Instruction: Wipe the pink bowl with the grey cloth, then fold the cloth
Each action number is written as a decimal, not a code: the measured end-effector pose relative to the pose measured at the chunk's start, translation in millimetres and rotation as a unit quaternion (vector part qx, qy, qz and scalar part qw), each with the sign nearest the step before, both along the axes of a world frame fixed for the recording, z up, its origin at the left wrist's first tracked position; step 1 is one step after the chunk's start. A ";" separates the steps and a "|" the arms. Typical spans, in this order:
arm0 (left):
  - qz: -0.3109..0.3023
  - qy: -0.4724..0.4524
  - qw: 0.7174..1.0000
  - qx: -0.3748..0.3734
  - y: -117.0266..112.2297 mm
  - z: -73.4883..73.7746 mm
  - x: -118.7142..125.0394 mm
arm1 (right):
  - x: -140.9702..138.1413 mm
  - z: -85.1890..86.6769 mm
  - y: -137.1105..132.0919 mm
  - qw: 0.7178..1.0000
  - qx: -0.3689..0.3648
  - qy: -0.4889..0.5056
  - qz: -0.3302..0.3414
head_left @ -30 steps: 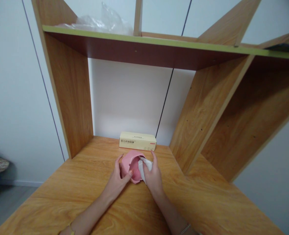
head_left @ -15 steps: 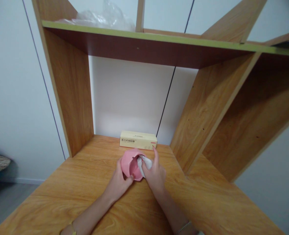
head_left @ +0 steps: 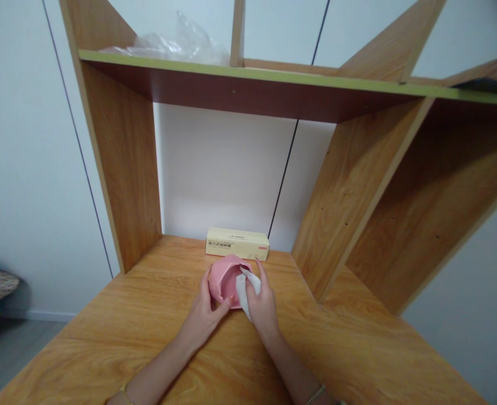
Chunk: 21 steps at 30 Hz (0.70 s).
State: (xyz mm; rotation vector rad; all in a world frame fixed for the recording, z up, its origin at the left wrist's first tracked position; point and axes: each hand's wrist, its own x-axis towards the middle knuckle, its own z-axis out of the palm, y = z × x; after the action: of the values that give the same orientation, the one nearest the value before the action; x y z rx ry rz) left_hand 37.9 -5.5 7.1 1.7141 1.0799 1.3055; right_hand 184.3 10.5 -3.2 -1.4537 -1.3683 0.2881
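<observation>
A pink bowl (head_left: 224, 277) is tilted on its side above the wooden desk (head_left: 156, 343), its opening turned toward me. My left hand (head_left: 204, 313) grips the bowl's left rim, thumb at the lower edge. A crumpled white tissue (head_left: 244, 288) is pressed against the inside of the bowl at its right side, pinched in my right hand (head_left: 262, 306), whose fingers are closed round it.
A long cream box (head_left: 236, 243) with printed text lies at the back of the desk against the white wall. Wooden uprights flank the desk at left (head_left: 120, 169) and right (head_left: 349, 191). Crumpled clear plastic (head_left: 176, 42) lies on the shelf above.
The bowl has been turned a little in my left hand and the tissue has shifted inside it. Both hands stay at the same spot on the desk.
</observation>
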 end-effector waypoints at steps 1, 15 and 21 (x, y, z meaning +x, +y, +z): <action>-0.017 -0.006 1.000 -0.005 -0.7 0.4 1.3 | -1.4 -0.8 -0.1 1.000 0.002 0.006 -0.004; 0.034 0.061 0.997 0.033 -2.8 5.7 -3.1 | 1.2 21.5 -7.2 0.957 -0.122 -0.233 -0.126; 0.042 0.069 0.996 0.027 -5.5 12.3 -6.7 | -2.0 11.0 -5.1 0.973 -0.111 -0.198 -0.048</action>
State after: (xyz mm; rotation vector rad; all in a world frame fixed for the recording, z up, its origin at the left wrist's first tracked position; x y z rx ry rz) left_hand 31.2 -11.1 19.4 1.8382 1.2172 1.2934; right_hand 182.3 5.4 7.8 -1.8296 -1.6138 0.0897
